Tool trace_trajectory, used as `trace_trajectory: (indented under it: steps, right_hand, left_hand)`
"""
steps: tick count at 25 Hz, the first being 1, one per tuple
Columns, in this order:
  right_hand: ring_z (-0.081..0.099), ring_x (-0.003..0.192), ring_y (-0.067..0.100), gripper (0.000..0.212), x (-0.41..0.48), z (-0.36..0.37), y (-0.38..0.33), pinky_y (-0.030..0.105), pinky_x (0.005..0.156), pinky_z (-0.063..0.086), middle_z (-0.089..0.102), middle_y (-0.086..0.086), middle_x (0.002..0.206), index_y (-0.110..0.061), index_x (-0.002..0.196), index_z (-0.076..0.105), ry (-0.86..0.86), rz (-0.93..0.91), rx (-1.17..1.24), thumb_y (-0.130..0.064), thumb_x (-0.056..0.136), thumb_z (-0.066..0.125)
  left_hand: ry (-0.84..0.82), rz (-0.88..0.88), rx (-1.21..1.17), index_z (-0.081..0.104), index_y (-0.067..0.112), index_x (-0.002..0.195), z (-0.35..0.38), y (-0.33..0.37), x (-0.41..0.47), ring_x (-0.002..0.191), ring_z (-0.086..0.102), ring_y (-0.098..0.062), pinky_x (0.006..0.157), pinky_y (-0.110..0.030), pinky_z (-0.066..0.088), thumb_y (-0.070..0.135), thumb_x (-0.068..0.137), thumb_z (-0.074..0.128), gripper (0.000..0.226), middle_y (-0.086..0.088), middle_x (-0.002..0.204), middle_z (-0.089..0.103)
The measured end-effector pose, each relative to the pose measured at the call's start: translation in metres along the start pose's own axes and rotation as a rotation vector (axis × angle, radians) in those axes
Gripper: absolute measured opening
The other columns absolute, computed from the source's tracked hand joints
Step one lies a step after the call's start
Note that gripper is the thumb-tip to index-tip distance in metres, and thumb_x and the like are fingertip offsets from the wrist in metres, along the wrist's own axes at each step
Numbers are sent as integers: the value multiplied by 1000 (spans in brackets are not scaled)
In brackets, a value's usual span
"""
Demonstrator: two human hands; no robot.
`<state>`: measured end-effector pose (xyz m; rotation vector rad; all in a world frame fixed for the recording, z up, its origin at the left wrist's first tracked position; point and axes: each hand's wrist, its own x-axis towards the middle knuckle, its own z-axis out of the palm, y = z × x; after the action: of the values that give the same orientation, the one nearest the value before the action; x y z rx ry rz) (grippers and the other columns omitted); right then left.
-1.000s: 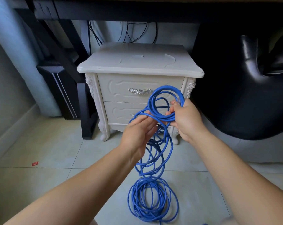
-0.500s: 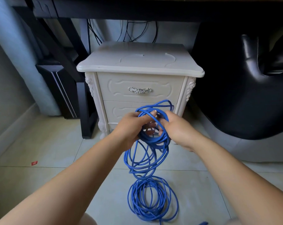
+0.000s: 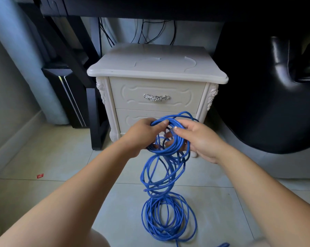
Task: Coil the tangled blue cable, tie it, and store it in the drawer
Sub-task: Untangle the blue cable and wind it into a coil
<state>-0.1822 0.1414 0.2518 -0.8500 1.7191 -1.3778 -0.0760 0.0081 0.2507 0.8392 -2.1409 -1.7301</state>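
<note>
The blue cable hangs in tangled loops from both hands down to a loose pile of several rings on the tiled floor. My left hand grips the upper loops from the left, fingers curled round them. My right hand holds the same bundle from the right, thumb on top. Behind the hands stands a white nightstand with two drawers. Its top drawer with a silver handle is closed. The lower drawer is partly hidden by the hands and cable.
A black desk frame and a dark computer tower stand to the left of the nightstand. A black leather chair fills the right side. Black wires hang behind the nightstand. A small red scrap lies on the floor at left.
Both hands have dropped from drawer height and drawn closer together. The upright loop held high a second ago has been folded down into the bundle between them.
</note>
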Motion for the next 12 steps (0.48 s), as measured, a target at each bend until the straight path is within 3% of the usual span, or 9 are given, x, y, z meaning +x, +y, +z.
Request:
trace_trajectory:
  steps: [2, 4, 6, 8, 9, 10, 12]
  right_hand:
    - [72, 82, 26, 22, 1, -2, -3, 34, 68, 60, 73, 15, 100, -13, 115, 64, -36, 55, 171, -19, 102, 48]
    - [71, 74, 22, 23, 5, -2, -2, 31, 62, 57, 73, 14, 90, -11, 109, 66, -2, 101, 250, -27, 98, 54]
    - [69, 75, 17, 38, 6, 3, -4, 29, 65, 56, 72, 6, 89, -10, 110, 67, 56, 129, 241, -42, 91, 62]
    - [62, 103, 13, 73, 8, 5, -4, 35, 93, 51, 64, -6, 116, -18, 134, 54, 152, 154, 14, -66, 80, 64]
    - [53, 118, 10, 78, 9, 5, -3, 36, 105, 42, 55, -13, 126, -25, 140, 46, 211, 118, -101, -72, 79, 59]
    - [48, 125, 7, 70, 9, 7, -4, 35, 110, 36, 53, -17, 130, -30, 138, 48, 236, 46, -120, -71, 81, 55]
    - [55, 123, 9, 47, 8, 10, -7, 36, 111, 36, 65, -16, 119, -32, 118, 65, 102, 10, 54, -64, 83, 58]
  left_hand:
    - [8, 20, -4, 65, 9, 90, -4, 0, 1, 43, 37, -9, 47, -23, 42, 40, 95, 58, 32, 7, 51, 40]
    - [23, 36, -32, 66, 8, 91, -6, 0, 3, 48, 36, -12, 55, -30, 45, 42, 95, 58, 35, 14, 46, 41]
    - [52, 65, -68, 65, 8, 91, -9, 3, 4, 49, 35, -13, 55, -31, 44, 40, 96, 57, 33, 15, 41, 42]
    - [93, 96, -51, 65, 8, 90, -11, 6, 3, 46, 36, -11, 51, -28, 44, 38, 96, 58, 31, 13, 44, 41]
    - [108, 110, -38, 66, 8, 91, -12, 7, 3, 44, 38, -10, 51, -27, 44, 38, 95, 59, 32, 8, 48, 41]
    - [119, 120, -31, 66, 7, 93, -13, 7, 3, 42, 38, -9, 52, -27, 44, 39, 94, 59, 33, 4, 51, 40]
    - [127, 124, -45, 66, 6, 96, -14, 7, 3, 41, 38, -8, 50, -25, 44, 38, 94, 60, 33, 1, 55, 38]
